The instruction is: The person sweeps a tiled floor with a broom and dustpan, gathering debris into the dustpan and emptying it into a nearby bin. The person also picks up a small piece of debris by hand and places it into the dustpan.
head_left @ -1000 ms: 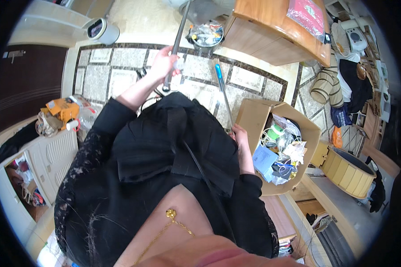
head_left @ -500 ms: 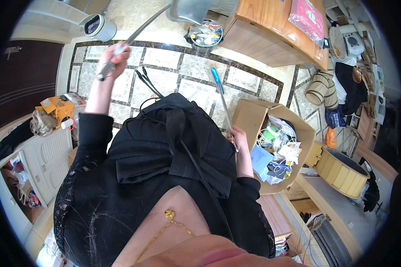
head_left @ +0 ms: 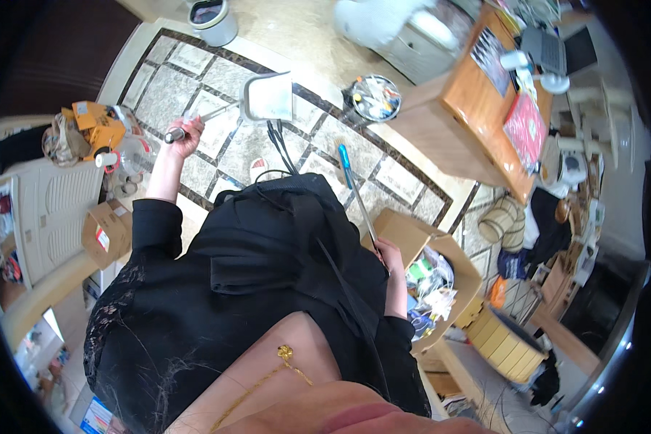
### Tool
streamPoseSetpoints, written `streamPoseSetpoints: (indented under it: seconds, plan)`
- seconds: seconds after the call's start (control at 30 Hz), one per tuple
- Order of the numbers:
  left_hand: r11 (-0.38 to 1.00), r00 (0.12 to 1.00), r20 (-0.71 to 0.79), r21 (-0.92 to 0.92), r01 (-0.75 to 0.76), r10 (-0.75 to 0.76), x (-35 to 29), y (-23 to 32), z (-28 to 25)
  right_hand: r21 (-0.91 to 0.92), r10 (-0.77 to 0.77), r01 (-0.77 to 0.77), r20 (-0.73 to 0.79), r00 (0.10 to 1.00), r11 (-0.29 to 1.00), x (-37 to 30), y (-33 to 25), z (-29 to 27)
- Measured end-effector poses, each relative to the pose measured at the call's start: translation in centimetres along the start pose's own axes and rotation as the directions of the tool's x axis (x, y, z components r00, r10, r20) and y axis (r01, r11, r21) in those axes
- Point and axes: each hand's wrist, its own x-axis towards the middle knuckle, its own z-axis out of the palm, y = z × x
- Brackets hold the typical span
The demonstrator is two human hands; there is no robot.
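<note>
My left hand (head_left: 186,137) is closed round the dark-tipped handle of a long-handled dustpan (head_left: 267,99). Its pale grey pan hangs over the tiled floor ahead of me; whether it touches the tiles I cannot tell. On the other side, my right hand (head_left: 390,256) grips the metal pole of a broom (head_left: 345,160). The pole slants forward to a blue lower end above the tiles, where the bristles are hard to make out. Close beside my right hand stands an open cardboard box (head_left: 456,289) filled with mixed small items.
A round bin (head_left: 375,98) full of rubbish stands by the wooden desk (head_left: 477,94). Farther back is a grey-white bin (head_left: 215,27). Orange boxes (head_left: 94,130) and a clear bottle (head_left: 135,153) sit at the left, above a small carton (head_left: 110,233). A yellow tub (head_left: 503,347) is at the right.
The dustpan has come down from the top of the view, nearer the floor. My left hand has lowered slightly. The view has turned; my right hand keeps its grip on the broom.
</note>
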Motion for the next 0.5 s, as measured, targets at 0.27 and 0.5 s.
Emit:
streamPoseSetpoints:
  seconds: [0.27, 0.5]
  plan:
    - [0.900, 0.989, -0.112, -0.415, -0.135, 0.096, -2.4, 8.0, -9.1, -0.147, 0.080, -0.088, -0.057, 0.995, 0.985, 1.6, -4.8, 8.3]
    - [0.859, 0.974, -0.131, -0.459, -0.227, 0.187, -2.4, 11.9, -12.7, -0.017, 0.126, -0.127, -0.071, 0.990, 0.992, 3.5, -8.7, 14.6]
